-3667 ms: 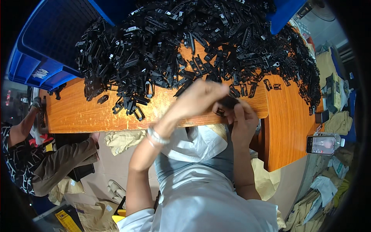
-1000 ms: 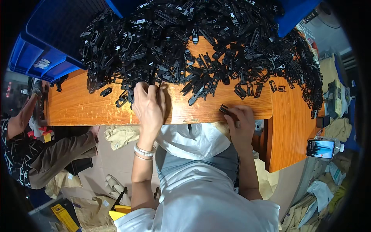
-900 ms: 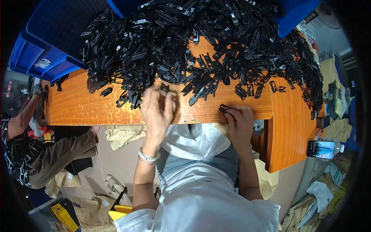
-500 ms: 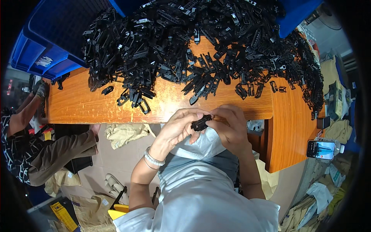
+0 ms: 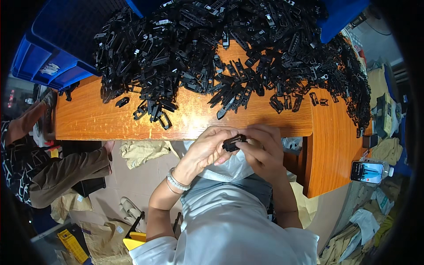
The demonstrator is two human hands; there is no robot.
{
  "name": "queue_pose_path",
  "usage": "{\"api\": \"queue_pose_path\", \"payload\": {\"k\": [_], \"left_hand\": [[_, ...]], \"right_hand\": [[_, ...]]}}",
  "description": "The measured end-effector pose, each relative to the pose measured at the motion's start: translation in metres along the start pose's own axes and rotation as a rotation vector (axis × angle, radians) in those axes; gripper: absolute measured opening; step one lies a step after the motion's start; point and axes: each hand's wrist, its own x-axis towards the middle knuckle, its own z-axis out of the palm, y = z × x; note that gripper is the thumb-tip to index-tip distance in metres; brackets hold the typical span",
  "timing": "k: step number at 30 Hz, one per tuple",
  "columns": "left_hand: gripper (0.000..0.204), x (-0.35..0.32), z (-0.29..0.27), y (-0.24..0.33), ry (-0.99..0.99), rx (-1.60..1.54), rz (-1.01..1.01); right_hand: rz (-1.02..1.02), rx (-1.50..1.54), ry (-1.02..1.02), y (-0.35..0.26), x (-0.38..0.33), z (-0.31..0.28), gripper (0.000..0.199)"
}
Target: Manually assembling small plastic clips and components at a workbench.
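Just in front of the table's near edge, both my hands hold one small black plastic part (image 5: 231, 145) with an open frame shape. My left hand (image 5: 207, 148) pinches its left side between thumb and fingers. At its right side the fingers of my right hand (image 5: 264, 148) are closed on it, covering part of it. I cannot make out its finer details. Beyond my hands, on the wooden table (image 5: 194, 117), lies a large heap of similar black plastic parts (image 5: 190, 48). A few separate pieces, such as a black frame (image 5: 165, 120), lie at the heap's near edge.
A blue crate (image 5: 57, 62) stands at the far left, and another blue container (image 5: 340, 17) at the far right. A phone (image 5: 366, 172) is beside the table's right wing. At left sits another person (image 5: 57, 176). Brown bags (image 5: 104, 240) lie on the floor.
The black part has turned and shifted slightly right between my fingers, showing its open frame more. My right fingers have changed position on it. The other person's arm at left has moved.
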Motion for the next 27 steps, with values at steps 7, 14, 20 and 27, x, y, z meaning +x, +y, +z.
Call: {"api": "queue_pose_path", "payload": {"k": [7,14,20,27], "left_hand": [[0.026,-0.004,-0.001,0.001,-0.021,0.062,-0.046],[0.017,0.005,-0.004,-0.002,0.471,1.961,0.947],[0.024,0.019,-0.024,0.013,0.462,2.13,1.128],[0.018,0.014,-0.026,0.016,0.477,2.168,1.013]], "right_hand": [[0.121,0.272,-0.194,0.004,0.002,-0.003,0.022],[0.35,0.585,0.314,0.02,-0.024,0.008,0.011],[0.815,0.816,0.442,0.021,-0.019,0.016,0.017],[0.87,0.941,0.397,0.023,-0.015,0.027,0.007]]}}
